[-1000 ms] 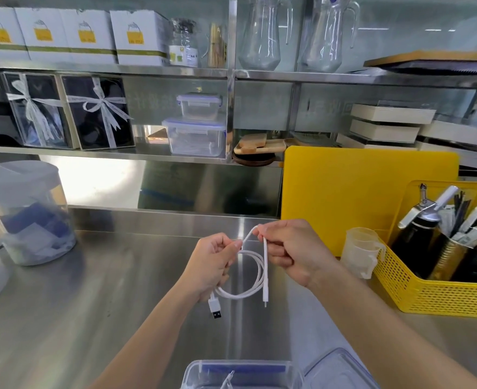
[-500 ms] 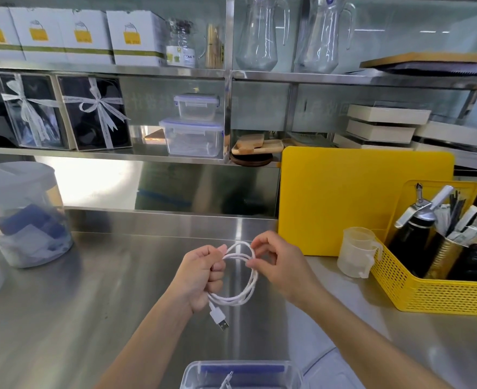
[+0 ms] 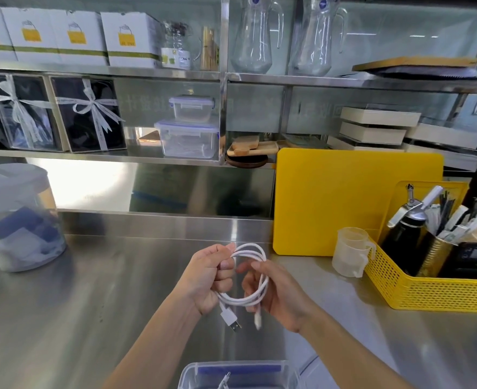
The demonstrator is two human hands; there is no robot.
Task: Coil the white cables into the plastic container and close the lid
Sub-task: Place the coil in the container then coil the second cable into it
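A white cable is wound into a small coil and held above the steel counter. My left hand pinches the coil's upper left side. My right hand reaches through and around the coil's right side, fingers on the strands. The USB plug and the other end hang down below the coil. A clear plastic container stands open at the bottom edge of the view, with another white cable end showing inside. Its lid lies to its right, mostly cut off.
A yellow basket with tools stands at the right, a small measuring cup beside it, a yellow cutting board behind. A large lidded tub sits at the left. Shelves with boxes and jugs run along the back.
The loose end has been wound in, so the cable now forms a tighter coil. My right hand has dropped from the coil's top to its right side.
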